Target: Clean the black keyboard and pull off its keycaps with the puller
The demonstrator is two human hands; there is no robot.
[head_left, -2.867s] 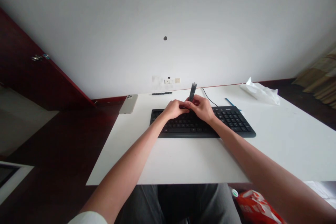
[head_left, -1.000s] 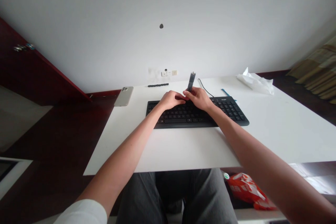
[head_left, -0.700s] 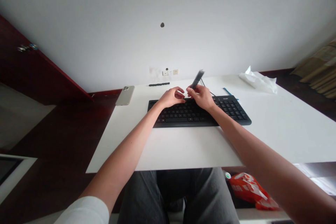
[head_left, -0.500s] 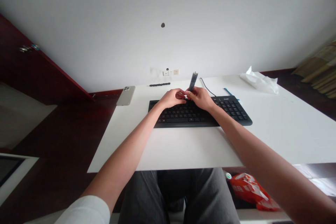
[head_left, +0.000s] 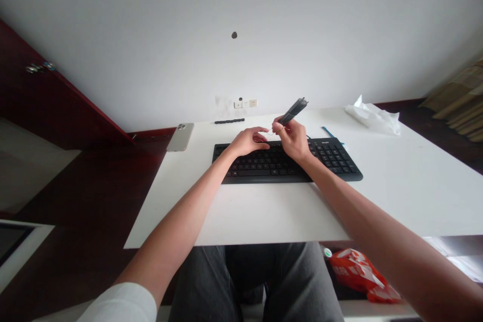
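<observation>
A black keyboard lies on the white table in front of me. My right hand is closed around a keycap puller, a dark handle leaning up to the right with thin pale wire at its lower end. That wire end is just above the back rows of keys. My left hand rests over the keyboard's left half, thumb and forefinger apart, holding nothing I can see. Both hands cover part of the keys. Behind the keyboard lies a row of small black keycaps.
A phone lies at the table's left edge. Right of the keyboard's back edge is a thin blue stick. A crumpled white plastic bag lies at the back right. Below the table is a red bag. The wall stands behind.
My right hand has lifted and turned, tipping the keycap puller from nearly upright to the right. Its wire end now shows above the keys. My left hand has barely moved.
</observation>
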